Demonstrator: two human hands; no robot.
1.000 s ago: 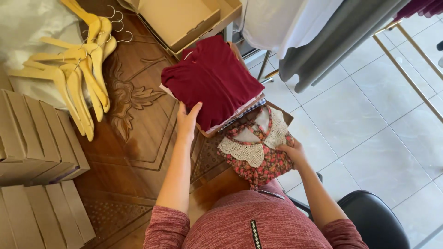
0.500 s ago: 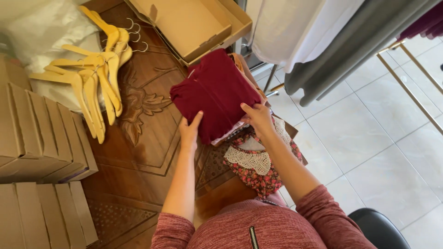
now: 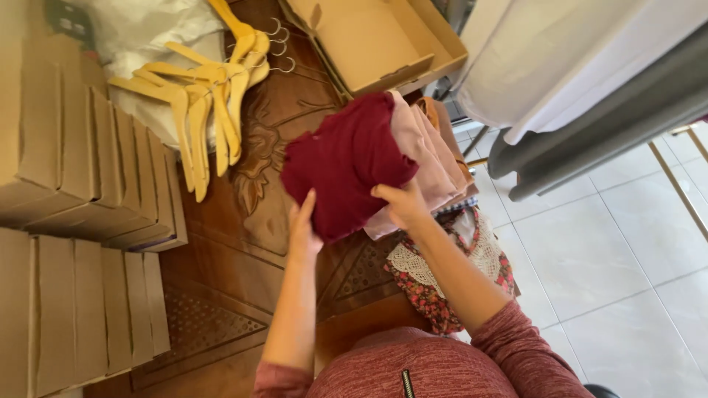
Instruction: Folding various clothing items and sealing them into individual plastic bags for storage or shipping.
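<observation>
A folded dark red garment (image 3: 346, 158) is lifted off a stack of folded pink and tan clothes (image 3: 435, 151). My left hand (image 3: 304, 225) grips its near left edge. My right hand (image 3: 402, 206) holds its near right edge, fingers curled over the cloth. Below the stack lies a red floral garment with a white lace collar (image 3: 450, 269), partly hidden by my right forearm. All of it sits at the right edge of a carved wooden table (image 3: 243, 250).
Several yellow wooden hangers (image 3: 203, 96) lie on a white bag at the back left. Flat cardboard boxes (image 3: 81, 221) are stacked at the left. An open cardboard box (image 3: 376, 40) stands at the back. White and grey garments (image 3: 590, 66) hang at right over the tiled floor.
My right hand left the floral garment and took the dark red garment's right edge. Both hands have raised the red garment off the stack, uncovering the pink clothes beneath. The camera shifted left.
</observation>
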